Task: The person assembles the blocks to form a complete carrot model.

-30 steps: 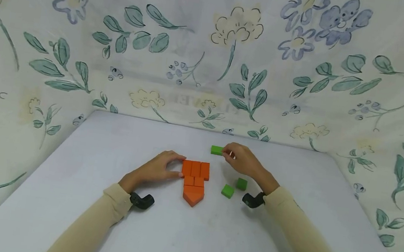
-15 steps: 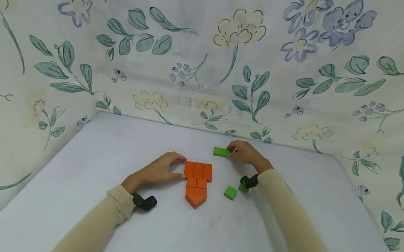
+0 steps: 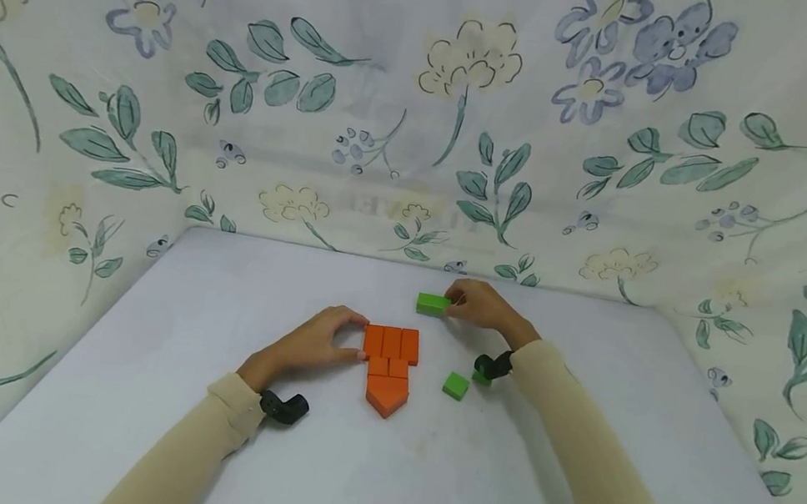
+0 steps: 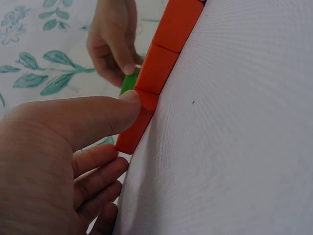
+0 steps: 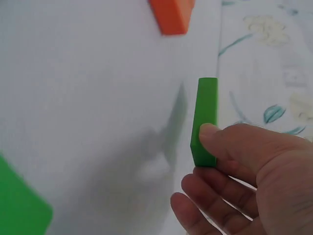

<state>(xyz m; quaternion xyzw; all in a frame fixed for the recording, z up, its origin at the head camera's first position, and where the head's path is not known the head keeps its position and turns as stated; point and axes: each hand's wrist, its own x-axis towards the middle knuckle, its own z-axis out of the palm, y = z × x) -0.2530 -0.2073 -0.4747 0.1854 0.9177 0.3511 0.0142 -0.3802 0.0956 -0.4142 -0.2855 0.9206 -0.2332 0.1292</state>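
Orange wooden blocks lie together in an arrow-like shape: three oblong blocks in a row, two small blocks below, then a pointed orange part toward the person. My left hand holds the leftmost oblong block between thumb and index finger, at its near and far ends. Beyond the row, my right hand pinches one end of a long green block. In the right wrist view this green block is raised, its shadow lying apart from it on the table.
Two small green blocks lie right of the orange shape: one in plain sight, the other partly covered by the right wrist's black camera. A floral cloth hangs behind the white table.
My right hand has taken hold of the long green block's right end and lifted it slightly. My left hand stays at the orange blocks, which keep their arrangement.
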